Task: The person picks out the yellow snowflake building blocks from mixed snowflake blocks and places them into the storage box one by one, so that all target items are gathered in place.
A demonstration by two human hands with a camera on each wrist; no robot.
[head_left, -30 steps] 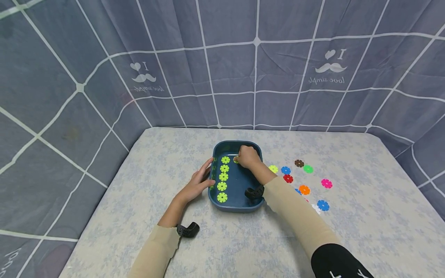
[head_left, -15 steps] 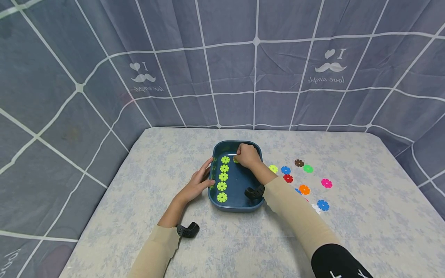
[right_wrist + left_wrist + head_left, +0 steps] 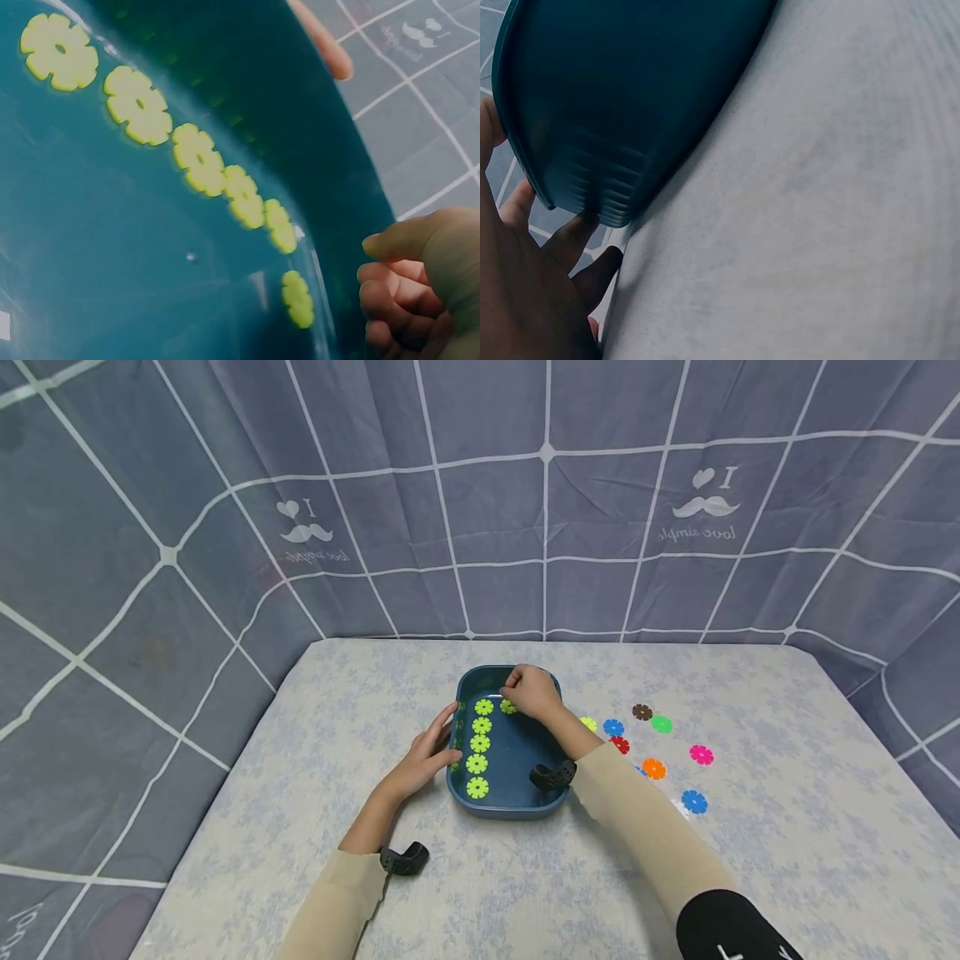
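Observation:
A dark teal tray [image 3: 510, 812] stands on the table in the head view. Along its left side run several yellow-green notched plastic discs [image 3: 480, 743] in a column. One more notched disc [image 3: 507, 706] lies to the right of the column's far end. Just over this disc is my right hand [image 3: 536, 693]; in the right wrist view its thumb and loosely curled fingers [image 3: 379, 296] stand apart with nothing between them. My left hand [image 3: 422, 762] rests spread against the tray's left outer wall, thumb at the rim. Its fingers [image 3: 574, 236] touch the wall's outside in the left wrist view.
Right of the tray lie scattered notched discs: orange [image 3: 654, 768], pink [image 3: 702, 754], brown [image 3: 642, 712], green [image 3: 662, 724], blue [image 3: 694, 802] and red [image 3: 620, 745]. My right forearm partly hides some. A grey checked curtain [image 3: 495, 510] hangs behind the table.
My right fingers have let go of the far disc and risen slightly, so more of it shows. The left hand stays at the tray wall. The head view has shifted slightly.

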